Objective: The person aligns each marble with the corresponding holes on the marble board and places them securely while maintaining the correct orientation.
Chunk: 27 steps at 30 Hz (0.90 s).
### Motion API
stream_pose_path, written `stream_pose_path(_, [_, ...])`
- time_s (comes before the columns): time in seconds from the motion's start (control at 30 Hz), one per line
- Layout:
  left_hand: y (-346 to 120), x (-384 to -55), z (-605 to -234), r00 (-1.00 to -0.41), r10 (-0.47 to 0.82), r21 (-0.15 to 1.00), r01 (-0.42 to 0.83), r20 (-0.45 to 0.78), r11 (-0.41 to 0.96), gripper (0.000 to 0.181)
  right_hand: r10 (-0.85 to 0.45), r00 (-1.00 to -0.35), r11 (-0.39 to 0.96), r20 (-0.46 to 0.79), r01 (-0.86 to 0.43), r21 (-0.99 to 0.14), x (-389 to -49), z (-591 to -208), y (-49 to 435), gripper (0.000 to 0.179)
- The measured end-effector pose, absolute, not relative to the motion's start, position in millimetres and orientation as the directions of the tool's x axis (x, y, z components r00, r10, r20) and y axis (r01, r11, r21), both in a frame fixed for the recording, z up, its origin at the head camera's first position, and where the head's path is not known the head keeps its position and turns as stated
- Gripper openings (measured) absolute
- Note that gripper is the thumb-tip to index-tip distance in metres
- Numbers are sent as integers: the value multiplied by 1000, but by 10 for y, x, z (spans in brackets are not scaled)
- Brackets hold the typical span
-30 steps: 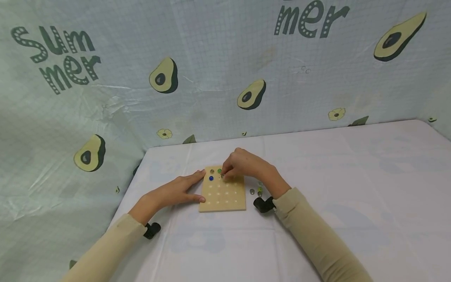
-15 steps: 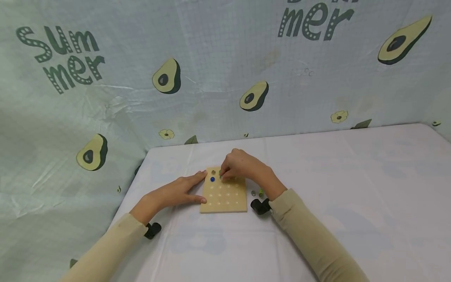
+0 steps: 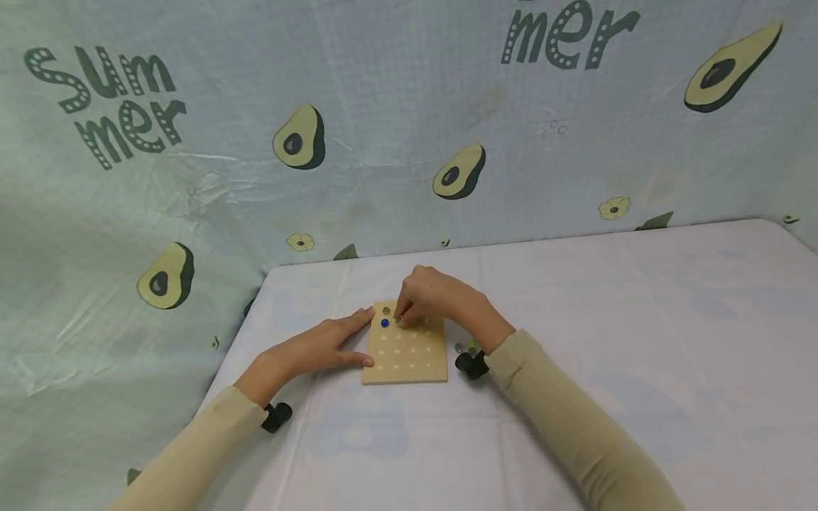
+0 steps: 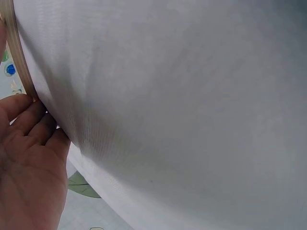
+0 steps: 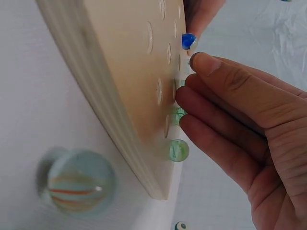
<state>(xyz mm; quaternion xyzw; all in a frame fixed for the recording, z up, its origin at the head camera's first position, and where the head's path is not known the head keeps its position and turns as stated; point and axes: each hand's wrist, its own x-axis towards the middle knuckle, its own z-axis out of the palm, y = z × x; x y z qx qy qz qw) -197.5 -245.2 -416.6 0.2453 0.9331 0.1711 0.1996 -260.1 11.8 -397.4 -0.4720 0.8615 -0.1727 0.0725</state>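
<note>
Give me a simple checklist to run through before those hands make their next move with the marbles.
1. Board flat on the table: ok.
2. Left hand at the board's left edge: ok, thumb and fingers reach it.
3. Blue marble on the board: ok.
4. Pale marble at the right hand's fingertips, fully seated: cannot tell, the fingers partly cover it.
5. Right hand clear of the board: not ok, it is over it.
6. Spare clear marble beside the board: ok.

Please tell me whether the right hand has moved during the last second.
Yes: in the head view the right hand has shifted slightly left, closer to the blue marble, which stays in place on the wooden board.
</note>
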Motion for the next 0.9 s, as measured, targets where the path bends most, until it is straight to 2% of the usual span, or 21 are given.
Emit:
stream_pose_path(0.23, [-2457, -1963, -4161, -799, 523, 423, 381, -296, 822, 104, -848, -530, 506, -17, -799, -323, -2604, -3900, 47, 14])
stream_pose_path(0.57, [-2480, -1979, -4175, -796, 536, 416, 402, -281, 816, 103, -857, -511, 513, -67, -836, -195, -2623, -3860, -54, 14])
stream_pose_path(0.73, [-2476, -2003, -4192, -798, 534, 412, 403, -280, 817, 104, -835, -535, 550, -126, -804, -226, -2611, -3823, -7, 17])
stream_pose_path(0.9, [-2480, -1993, -4197, -800, 525, 403, 396, -290, 825, 105, -853, -509, 519, -113, -807, -280, -2596, -3805, 183, 18])
